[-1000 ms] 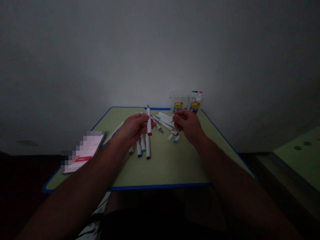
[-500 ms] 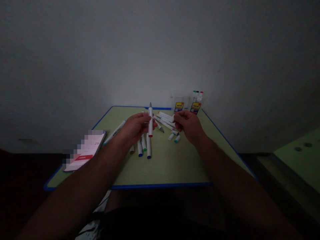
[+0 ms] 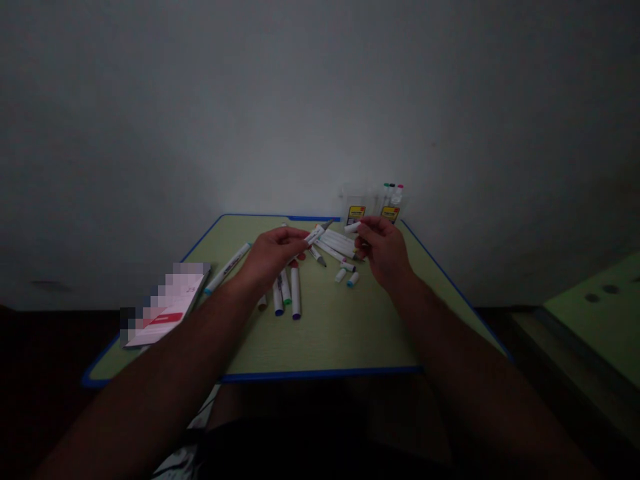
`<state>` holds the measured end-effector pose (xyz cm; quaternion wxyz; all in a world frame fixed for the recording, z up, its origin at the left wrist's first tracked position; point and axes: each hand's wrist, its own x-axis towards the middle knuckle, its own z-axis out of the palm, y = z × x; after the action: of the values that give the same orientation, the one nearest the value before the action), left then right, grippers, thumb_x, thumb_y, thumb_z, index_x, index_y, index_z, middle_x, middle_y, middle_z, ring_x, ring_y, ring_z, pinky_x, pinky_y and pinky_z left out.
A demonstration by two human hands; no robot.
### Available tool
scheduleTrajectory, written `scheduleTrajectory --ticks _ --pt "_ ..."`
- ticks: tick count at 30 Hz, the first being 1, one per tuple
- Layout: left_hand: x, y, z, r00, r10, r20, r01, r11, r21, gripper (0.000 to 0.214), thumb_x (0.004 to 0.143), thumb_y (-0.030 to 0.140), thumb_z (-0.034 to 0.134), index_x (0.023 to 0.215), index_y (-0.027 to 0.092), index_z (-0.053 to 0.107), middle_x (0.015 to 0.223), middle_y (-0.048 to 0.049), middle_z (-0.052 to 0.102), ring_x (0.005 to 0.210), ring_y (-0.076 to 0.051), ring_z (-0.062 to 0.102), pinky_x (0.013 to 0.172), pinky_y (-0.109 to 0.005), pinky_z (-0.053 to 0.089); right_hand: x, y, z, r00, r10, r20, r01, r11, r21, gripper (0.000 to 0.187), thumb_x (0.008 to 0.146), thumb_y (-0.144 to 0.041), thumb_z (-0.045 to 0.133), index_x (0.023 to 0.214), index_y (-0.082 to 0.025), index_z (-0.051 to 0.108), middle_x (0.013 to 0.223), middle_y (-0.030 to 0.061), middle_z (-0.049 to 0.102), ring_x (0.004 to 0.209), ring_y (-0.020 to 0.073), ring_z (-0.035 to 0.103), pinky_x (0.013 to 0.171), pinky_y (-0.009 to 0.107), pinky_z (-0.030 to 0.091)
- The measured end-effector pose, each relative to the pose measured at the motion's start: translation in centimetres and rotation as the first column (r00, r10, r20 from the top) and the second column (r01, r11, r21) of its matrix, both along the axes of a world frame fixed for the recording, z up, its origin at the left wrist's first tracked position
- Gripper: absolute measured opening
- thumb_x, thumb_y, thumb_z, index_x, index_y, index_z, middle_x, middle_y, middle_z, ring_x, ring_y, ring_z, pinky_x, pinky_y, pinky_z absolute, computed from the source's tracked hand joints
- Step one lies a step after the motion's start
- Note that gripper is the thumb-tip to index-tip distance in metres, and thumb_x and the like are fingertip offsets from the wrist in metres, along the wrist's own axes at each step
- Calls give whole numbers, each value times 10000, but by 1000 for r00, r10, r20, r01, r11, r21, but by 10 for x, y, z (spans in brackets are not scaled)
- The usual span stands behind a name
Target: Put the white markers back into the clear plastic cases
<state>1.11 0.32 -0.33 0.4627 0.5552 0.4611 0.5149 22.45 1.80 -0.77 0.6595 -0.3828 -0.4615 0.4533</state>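
My left hand [image 3: 273, 257] is closed round a white marker [image 3: 314, 237] with its grey tip bare and pointing right and away. My right hand [image 3: 383, 250] pinches a small white marker cap [image 3: 351, 228] a short way from that tip. Both hands hover over a green desk [image 3: 325, 327]. Beneath the left hand lie capped markers [image 3: 287, 293] with blue, green and purple ends. Between the hands sits a loose heap of white markers [image 3: 337, 245]. Two small loose caps [image 3: 347, 277] rest on the desk below the right hand.
A white and red booklet [image 3: 163, 307] lies at the desk's left edge, with a teal-capped marker [image 3: 227, 268] beside it. Clear marker cases [image 3: 373, 207] with yellow labels stand at the far right corner against the wall. Another green surface [image 3: 595, 313] is at the right.
The marker in my left hand has tipped from upright to slanting right, its tip toward my right hand. My right hand has lifted slightly with the cap.
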Motion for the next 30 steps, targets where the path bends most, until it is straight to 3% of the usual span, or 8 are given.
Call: scheduleTrajectory --ticks 8,24,30 --pt "-2 0 -1 996 -36 -87 39 999 35 269 675 300 788 914 177 777 666 -10 680 598 -118 577 572 -249 438 1 -1 1 999 -41 -7 41 999 12 219 678 -269 725 864 -212 624 745 -41 636 538 81 540 393 199 364" --pt "-1 -2 -2 991 -63 -121 71 995 65 249 664 266 787 897 179 790 664 -8 676 589 -106 538 576 -255 402 -4 -4 -3 984 84 155 -86 996 4 248 671 -311 755 877 -199 675 595 -42 618 510 91 538 406 193 380" --pt "1 -5 2 988 -57 -144 69 994 80 241 666 269 775 887 176 789 657 -13 669 579 -112 529 565 -260 399 -4 -4 -3 984 55 167 -57 998 7 244 666 -326 764 856 -192 689 604 -34 637 499 85 540 397 183 386"
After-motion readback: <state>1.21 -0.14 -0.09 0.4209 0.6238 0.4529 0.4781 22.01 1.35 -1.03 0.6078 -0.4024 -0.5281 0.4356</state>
